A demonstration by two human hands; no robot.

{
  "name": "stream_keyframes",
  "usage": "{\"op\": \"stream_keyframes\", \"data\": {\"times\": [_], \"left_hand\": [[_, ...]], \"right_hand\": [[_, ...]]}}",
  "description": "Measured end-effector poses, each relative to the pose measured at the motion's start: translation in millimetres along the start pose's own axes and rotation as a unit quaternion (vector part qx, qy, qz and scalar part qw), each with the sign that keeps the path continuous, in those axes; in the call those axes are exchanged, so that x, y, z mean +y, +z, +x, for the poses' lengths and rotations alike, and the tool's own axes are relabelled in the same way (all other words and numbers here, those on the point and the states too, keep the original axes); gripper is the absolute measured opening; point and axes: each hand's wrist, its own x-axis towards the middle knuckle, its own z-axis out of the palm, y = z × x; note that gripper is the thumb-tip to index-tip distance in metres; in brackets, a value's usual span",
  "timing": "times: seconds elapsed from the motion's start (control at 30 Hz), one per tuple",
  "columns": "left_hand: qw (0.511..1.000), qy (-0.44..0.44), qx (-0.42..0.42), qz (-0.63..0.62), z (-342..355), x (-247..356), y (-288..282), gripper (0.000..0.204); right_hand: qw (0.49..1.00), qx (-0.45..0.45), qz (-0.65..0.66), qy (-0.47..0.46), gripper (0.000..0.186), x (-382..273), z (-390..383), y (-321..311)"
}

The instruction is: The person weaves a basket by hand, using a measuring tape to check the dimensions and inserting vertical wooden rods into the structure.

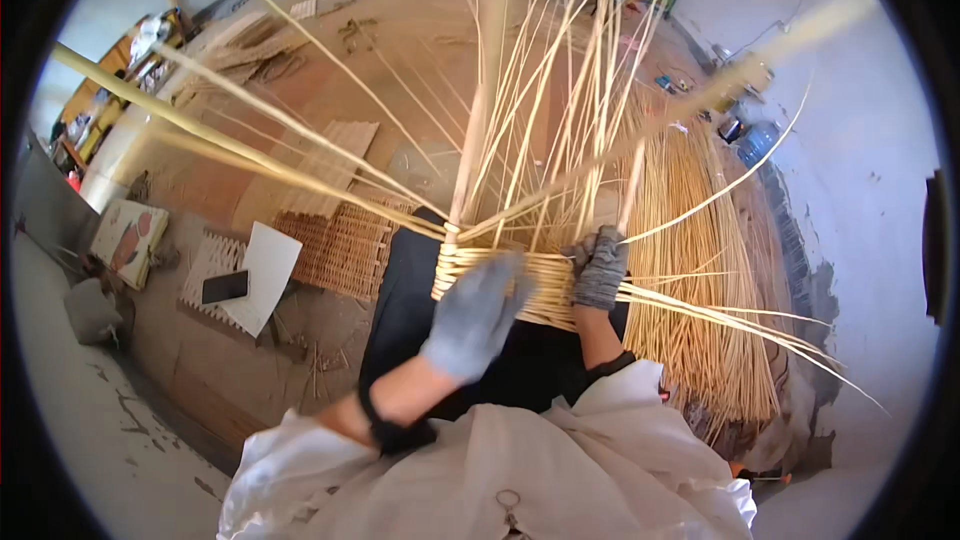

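Wicker piece: the small woven panel (552, 292) sits at the centre of the frame, over the dark cloth (400, 275) on your lap, probably so your knees brace it and the cloth shields you
Right hand: your gloved right hand (600, 268), right of centre, is curled closed about the panel's right end, beside the right stick (633, 185), seemingly to stop the weave shifting
Left hand: your gloved left hand (475, 315) lies over the panel's front, blurred, so I cannot tell whether its fingers are pinched on a rod or apart
Left stick: the thick upright (470, 165) rises from the panel's left end, likely a firm post for rods to turn around
Loose rods: the long heap (690, 340) lies right of centre, near your right hand, perhaps for easy reach
Phone: the dark phone (225, 287) rests at the left, beside a white sheet (268, 275), well apart from your hands
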Motion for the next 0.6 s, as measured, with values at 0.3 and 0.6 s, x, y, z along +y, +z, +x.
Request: {"op": "stream_keyframes", "data": {"times": [0.3, 0.6], "left_hand": [[0.904, -0.270, -0.247, 0.220, 90.3, -104.3, 81.3, 0.029], [0.906, 0.025, -0.287, 0.309, 41.7, -44.1, 74.7, 0.078]], "right_hand": [[0.993, 0.065, -0.049, 0.086, 0.012, -23.4, -23.4, -14.4], [0.945, -0.074, -0.286, 0.138, 0.015, -94.1, 26.1, -16.0]]}}
